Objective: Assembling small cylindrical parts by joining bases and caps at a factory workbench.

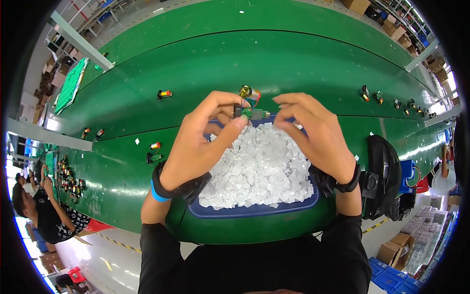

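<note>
My left hand (pixel 210 132) pinches a small green circuit board (pixel 248 113) between thumb and fingers, above the tray's far edge. The board has a dark block at its left end and a metal connector at its right. Thin wires join it to a red and gold cylinder (pixel 250 92) just beyond. My right hand (pixel 316 132) hovers right of the connector, fingers bent and apart, with nothing visible in them. Below both hands sits a blue tray (pixel 254 212) heaped with small white square pieces (pixel 259 171).
Similar wired assemblies lie on the green table: one at far left (pixel 164 94), another left of my forearm (pixel 153 153), several at right (pixel 378 97). A black bag (pixel 381 176) stands by the right edge. At left, a co-worker (pixel 46 210) sits near a pile of assemblies (pixel 71 181).
</note>
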The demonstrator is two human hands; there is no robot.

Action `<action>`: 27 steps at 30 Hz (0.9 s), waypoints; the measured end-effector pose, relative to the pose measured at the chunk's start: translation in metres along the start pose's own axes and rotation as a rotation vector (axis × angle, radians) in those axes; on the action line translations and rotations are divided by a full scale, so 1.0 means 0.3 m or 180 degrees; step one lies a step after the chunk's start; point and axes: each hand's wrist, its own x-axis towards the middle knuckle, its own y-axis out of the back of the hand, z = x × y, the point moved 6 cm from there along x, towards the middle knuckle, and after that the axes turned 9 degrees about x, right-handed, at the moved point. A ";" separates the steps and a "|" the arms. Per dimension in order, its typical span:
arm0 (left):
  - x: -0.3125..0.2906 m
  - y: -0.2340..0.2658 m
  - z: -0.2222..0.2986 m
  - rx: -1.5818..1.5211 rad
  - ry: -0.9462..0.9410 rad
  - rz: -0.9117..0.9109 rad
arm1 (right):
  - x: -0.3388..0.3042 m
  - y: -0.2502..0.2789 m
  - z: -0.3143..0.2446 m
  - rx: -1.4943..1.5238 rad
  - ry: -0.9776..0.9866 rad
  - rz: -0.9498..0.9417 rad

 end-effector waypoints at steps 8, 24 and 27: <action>-0.010 -0.042 0.016 0.0065 0.0181 -0.0876 | 0.008 -0.016 0.011 0.1182 -0.0234 0.0619; -0.013 -0.048 0.006 -0.0579 0.0646 -0.1062 | -0.006 -0.019 -0.090 -0.0116 0.0951 0.0619; -0.008 -0.054 0.015 -0.0364 0.0233 -0.1019 | -0.001 -0.013 -0.093 -0.0064 0.1056 0.0648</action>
